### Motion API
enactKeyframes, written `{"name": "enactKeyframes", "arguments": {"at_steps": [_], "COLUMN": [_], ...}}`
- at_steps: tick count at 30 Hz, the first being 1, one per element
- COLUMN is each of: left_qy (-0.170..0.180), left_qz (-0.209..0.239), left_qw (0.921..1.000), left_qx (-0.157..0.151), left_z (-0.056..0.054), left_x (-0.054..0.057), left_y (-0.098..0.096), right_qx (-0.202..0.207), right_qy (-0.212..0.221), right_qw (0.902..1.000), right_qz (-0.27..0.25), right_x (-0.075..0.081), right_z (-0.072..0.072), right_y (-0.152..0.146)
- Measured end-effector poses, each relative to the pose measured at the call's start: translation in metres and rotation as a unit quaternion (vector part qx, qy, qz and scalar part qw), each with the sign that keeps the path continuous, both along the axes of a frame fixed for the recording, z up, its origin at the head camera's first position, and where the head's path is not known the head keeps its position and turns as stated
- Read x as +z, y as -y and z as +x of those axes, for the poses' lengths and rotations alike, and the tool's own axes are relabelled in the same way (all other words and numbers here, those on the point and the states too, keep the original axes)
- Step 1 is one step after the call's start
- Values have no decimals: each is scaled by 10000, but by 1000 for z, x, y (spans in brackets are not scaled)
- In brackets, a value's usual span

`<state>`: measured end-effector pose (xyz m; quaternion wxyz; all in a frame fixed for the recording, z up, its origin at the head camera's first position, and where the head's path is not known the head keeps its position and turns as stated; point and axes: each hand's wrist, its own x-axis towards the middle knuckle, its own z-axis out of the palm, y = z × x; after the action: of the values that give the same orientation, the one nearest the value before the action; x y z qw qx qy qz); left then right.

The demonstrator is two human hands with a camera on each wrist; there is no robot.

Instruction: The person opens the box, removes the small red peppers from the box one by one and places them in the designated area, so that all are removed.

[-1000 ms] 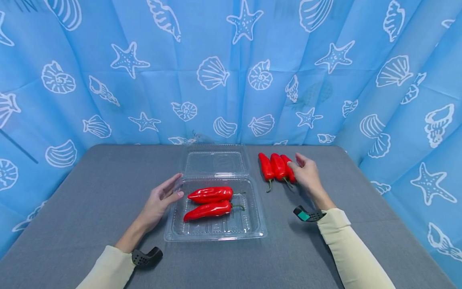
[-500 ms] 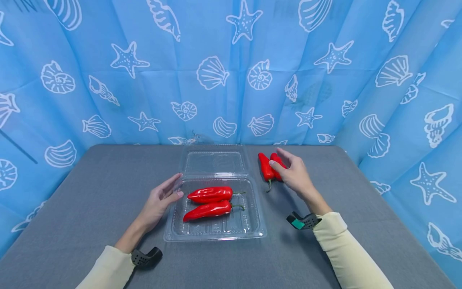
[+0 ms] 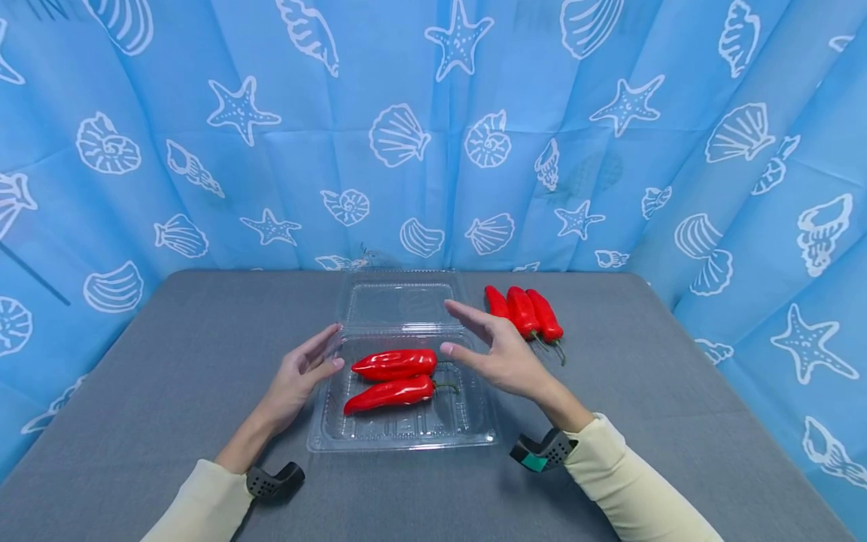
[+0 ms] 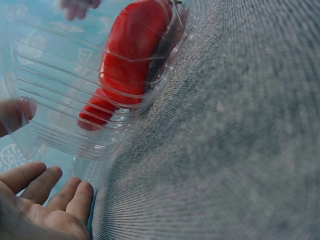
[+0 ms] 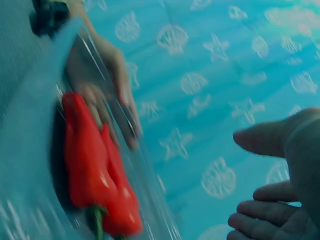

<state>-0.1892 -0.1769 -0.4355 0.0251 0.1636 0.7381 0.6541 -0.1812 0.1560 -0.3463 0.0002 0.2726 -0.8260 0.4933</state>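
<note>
Two red peppers (image 3: pixel 396 364) with green stems lie side by side in a clear plastic clamshell container (image 3: pixel 400 446), its lid (image 3: pixel 403 301) folded back. At the container's left rim is my left hand (image 3: pixel 291 384), thumb at the edge and fingers extended along the outside; the left wrist view shows these fingers (image 4: pixel 42 185) straight. My right hand (image 3: pixel 508 357) hovers over the container's right rim, thumb and fingers spread with nothing between them. In the right wrist view this hand (image 5: pixel 275 210) is apart from the peppers (image 5: pixel 90 160). Three more red peppers (image 3: pixel 523 312) lie beyond it, partly hidden.
A grey cloth covers the table (image 3: pixel 203 361). Behind it hangs a blue curtain (image 3: pixel 433 150) with white shells and starfish. Black bands with camera mounts (image 3: pixel 274 482) sit on both wrists.
My right hand has moved left from the three peppers on the table to the container's right rim, uncovering the rightmost pepper. The left hand and the peppers have stayed in place.
</note>
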Motion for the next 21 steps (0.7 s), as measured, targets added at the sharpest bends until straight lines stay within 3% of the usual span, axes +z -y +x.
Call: {"name": "enactKeyframes", "arguments": {"at_steps": [7,16,21], "left_qy": [58,127,153], "left_qz": [-47,-49,-27], "left_qw": [10000,9999,9999], "left_qx": [31,47,49], "left_z": [-1,-2,-1], "left_x": [0,0,1], "left_y": [0,0,-1], "right_qx": [961,1479,1573], "right_qy": [85,347,468], "right_qw": [9951,9849,9788], "right_qz": [228,834,1223], "right_x": [-8,-27,-30], "right_z": [14,15,16], "right_y": [25,38,38]}}
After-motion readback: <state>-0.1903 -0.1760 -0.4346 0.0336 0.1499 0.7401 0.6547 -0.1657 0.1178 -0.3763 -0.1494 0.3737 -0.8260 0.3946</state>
